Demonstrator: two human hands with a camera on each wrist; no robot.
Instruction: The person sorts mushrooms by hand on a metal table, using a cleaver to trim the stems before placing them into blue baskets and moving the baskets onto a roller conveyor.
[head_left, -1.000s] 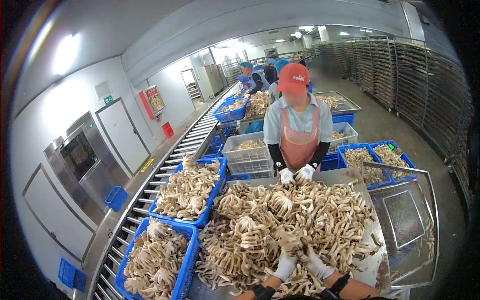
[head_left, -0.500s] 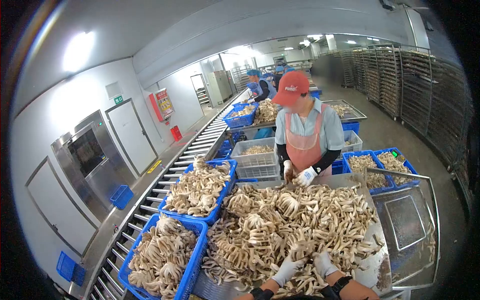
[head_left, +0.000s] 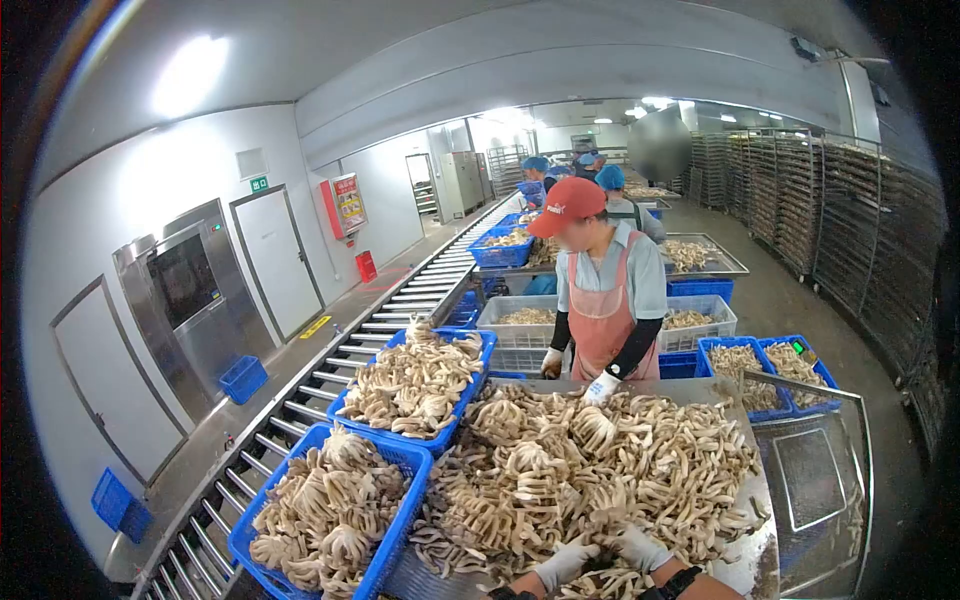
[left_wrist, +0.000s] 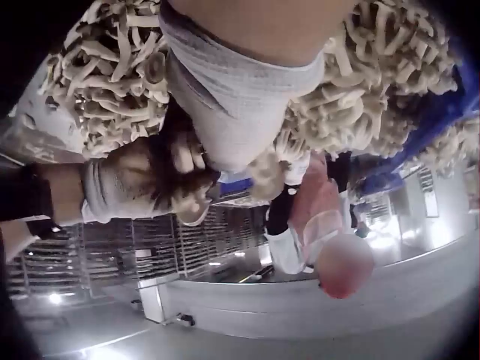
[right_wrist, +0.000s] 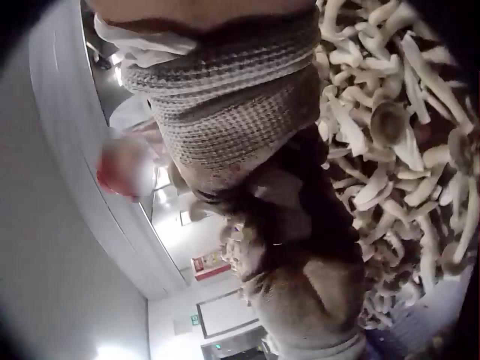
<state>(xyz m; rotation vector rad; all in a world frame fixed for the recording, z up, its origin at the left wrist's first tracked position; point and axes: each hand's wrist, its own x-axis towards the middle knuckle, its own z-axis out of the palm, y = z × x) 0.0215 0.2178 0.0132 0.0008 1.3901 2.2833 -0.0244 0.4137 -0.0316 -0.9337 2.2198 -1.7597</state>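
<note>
Both my hands wear white knitted gloves, soiled dark at the fingers. My left hand [head_left: 566,563] and right hand [head_left: 640,548] meet low over the near edge of a big heap of pale brown-capped mushrooms [head_left: 600,470]. In the right wrist view, a mushroom clump [right_wrist: 244,251] shows between the right glove [right_wrist: 232,120] and the left glove [right_wrist: 311,304], gripped by the fingers of both hands. From the left wrist, mushroom caps [left_wrist: 193,212] stick out under the right hand's curled fingers; the left fingertips are partly hidden.
Two blue baskets [head_left: 385,545] full of mushroom clusters stand left of the heap, beside a roller conveyor [head_left: 290,425]. Across the metal table [head_left: 755,560], a person in a red cap [head_left: 600,290] handles mushrooms. A metal-framed mesh tray [head_left: 815,490] lies on the right.
My hands have lowered a mushroom clump from above the heap toward the near table edge. The person opposite has turned sideways and spread their hands apart. The head view has shifted.
</note>
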